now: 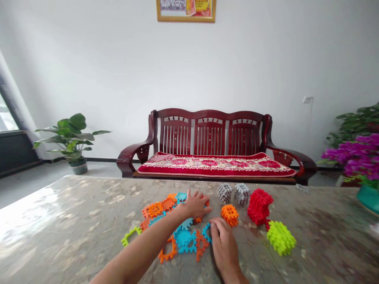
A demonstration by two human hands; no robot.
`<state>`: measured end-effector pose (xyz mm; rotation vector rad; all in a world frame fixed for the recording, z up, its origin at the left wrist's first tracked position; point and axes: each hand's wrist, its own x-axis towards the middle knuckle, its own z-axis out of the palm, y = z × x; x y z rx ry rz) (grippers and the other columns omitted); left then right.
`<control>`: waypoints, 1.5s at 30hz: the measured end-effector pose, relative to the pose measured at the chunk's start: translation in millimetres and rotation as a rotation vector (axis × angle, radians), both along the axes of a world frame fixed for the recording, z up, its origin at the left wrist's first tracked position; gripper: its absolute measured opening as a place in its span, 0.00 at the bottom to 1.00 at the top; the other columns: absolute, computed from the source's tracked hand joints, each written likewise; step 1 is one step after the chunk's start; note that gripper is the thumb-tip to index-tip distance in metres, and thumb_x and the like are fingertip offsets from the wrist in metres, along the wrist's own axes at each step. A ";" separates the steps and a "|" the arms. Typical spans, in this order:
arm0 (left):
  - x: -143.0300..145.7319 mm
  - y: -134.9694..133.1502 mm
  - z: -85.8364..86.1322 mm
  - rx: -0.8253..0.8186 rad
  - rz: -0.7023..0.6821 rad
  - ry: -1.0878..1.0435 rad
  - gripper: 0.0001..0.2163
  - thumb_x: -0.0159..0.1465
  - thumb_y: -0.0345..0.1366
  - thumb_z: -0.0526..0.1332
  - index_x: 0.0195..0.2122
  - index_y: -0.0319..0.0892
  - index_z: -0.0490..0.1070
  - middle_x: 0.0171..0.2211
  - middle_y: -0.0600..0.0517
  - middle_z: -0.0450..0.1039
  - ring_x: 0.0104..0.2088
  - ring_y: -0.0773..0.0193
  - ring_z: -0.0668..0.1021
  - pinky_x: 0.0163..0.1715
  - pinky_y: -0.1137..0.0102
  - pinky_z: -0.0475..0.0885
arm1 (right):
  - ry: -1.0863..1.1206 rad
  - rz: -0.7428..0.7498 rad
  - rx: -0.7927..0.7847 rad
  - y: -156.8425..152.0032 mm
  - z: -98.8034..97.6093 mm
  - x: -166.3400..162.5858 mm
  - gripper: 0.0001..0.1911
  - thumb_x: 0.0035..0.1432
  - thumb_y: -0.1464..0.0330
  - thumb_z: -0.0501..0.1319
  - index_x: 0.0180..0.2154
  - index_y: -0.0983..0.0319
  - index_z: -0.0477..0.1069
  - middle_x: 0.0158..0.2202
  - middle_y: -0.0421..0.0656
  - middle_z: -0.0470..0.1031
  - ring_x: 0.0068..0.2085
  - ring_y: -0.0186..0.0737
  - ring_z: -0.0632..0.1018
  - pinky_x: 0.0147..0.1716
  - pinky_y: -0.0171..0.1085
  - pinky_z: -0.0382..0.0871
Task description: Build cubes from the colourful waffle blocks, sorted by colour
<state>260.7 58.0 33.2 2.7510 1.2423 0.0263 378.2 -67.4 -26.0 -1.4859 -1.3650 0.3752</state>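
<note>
Interlocking toothed plastic tiles lie in a loose, overlapping pile on the table, among them a blue tile [182, 238] and an orange frame tile [167, 252]. My left hand [195, 205] reaches over the far right of this pile, fingers spread and palm down on orange tiles that it partly covers. At the pile's near right, my right hand [225, 242] is curled, its thumb and fingers around the edge of a blue frame tile [207, 232]. Just beyond the right hand stands a small stack of orange tiles [230, 215].
To the right stand a red stack [259, 206], a lime-green stack [281, 238] and two grey stacks [225, 192]. A lime-green frame tile [131, 235] lies at the pile's left. A flower pot [368, 198] sits at the table's right end. A wooden bench [209, 130] is behind the table.
</note>
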 end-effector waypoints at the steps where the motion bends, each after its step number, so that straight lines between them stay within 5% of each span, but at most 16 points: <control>1: -5.5 -7.9 0.0 0.010 -0.002 -0.007 0.25 0.67 0.54 0.48 0.62 0.52 0.62 0.60 0.42 0.67 0.63 0.44 0.66 0.61 0.34 0.51 | 0.003 0.003 0.002 0.6 0.3 0.7 0.19 0.64 0.57 0.50 0.38 0.58 0.77 0.42 0.46 0.79 0.46 0.45 0.77 0.50 0.41 0.69; 8: -62.3 -51.0 11.0 0.004 -0.015 -0.104 0.25 0.69 0.53 0.43 0.64 0.54 0.60 0.66 0.44 0.60 0.67 0.45 0.59 0.63 0.37 0.50 | 0.012 0.016 0.014 0.1 3.6 9.4 0.20 0.61 0.56 0.51 0.36 0.59 0.78 0.42 0.48 0.80 0.46 0.47 0.78 0.50 0.43 0.70; 14: -168.9 -51.4 4.9 -0.034 0.480 -0.171 0.27 0.71 0.51 0.39 0.68 0.54 0.53 0.71 0.49 0.50 0.71 0.50 0.51 0.66 0.42 0.47 | 0.015 0.006 -0.004 2.6 2.0 14.2 0.23 0.58 0.52 0.51 0.36 0.60 0.78 0.41 0.49 0.81 0.45 0.48 0.79 0.50 0.44 0.71; 18: -217.0 -55.2 -16.2 -0.083 0.625 -0.117 0.26 0.71 0.49 0.38 0.68 0.55 0.54 0.71 0.49 0.51 0.71 0.51 0.52 0.66 0.44 0.48 | 0.015 -0.007 -0.010 5.3 0.7 14.9 0.25 0.56 0.51 0.51 0.36 0.61 0.78 0.41 0.50 0.81 0.45 0.49 0.79 0.49 0.44 0.71; 23: -210.2 -65.2 -27.6 -0.059 0.575 -0.160 0.28 0.70 0.52 0.40 0.69 0.53 0.52 0.71 0.48 0.52 0.71 0.51 0.51 0.67 0.45 0.45 | 0.013 -0.012 -0.040 5.1 -0.1 17.0 0.25 0.56 0.51 0.51 0.36 0.61 0.78 0.41 0.50 0.81 0.46 0.49 0.79 0.49 0.45 0.71; 31: -171.6 -84.3 -17.2 -0.107 0.438 -0.216 0.27 0.70 0.51 0.42 0.68 0.54 0.54 0.70 0.50 0.53 0.70 0.53 0.54 0.67 0.49 0.48 | 0.014 -0.017 -0.059 3.6 0.4 19.4 0.24 0.55 0.52 0.52 0.36 0.60 0.79 0.42 0.50 0.81 0.46 0.51 0.79 0.48 0.45 0.72; 36: -189.3 -78.5 -17.5 -0.078 0.631 -0.291 0.25 0.70 0.46 0.44 0.65 0.51 0.60 0.67 0.51 0.62 0.66 0.62 0.64 0.64 0.63 0.58 | -0.021 -0.015 -0.029 2.3 0.7 19.6 0.25 0.56 0.52 0.51 0.37 0.61 0.78 0.43 0.51 0.80 0.47 0.50 0.78 0.51 0.46 0.71; 41: -214.5 -85.9 -27.8 -0.003 0.821 -0.260 0.23 0.68 0.41 0.48 0.62 0.46 0.65 0.66 0.45 0.63 0.67 0.52 0.62 0.65 0.52 0.53 | -0.098 0.035 0.009 1.1 0.4 14.5 0.22 0.59 0.54 0.52 0.37 0.61 0.78 0.42 0.50 0.80 0.47 0.48 0.78 0.52 0.46 0.69; 45: -216.1 -96.9 -37.9 0.132 0.805 -0.211 0.21 0.66 0.40 0.51 0.60 0.48 0.68 0.66 0.46 0.62 0.67 0.52 0.61 0.66 0.53 0.53 | -0.185 0.119 0.005 -4.4 2.5 8.1 0.20 0.62 0.56 0.52 0.37 0.60 0.78 0.42 0.48 0.80 0.46 0.46 0.78 0.51 0.45 0.70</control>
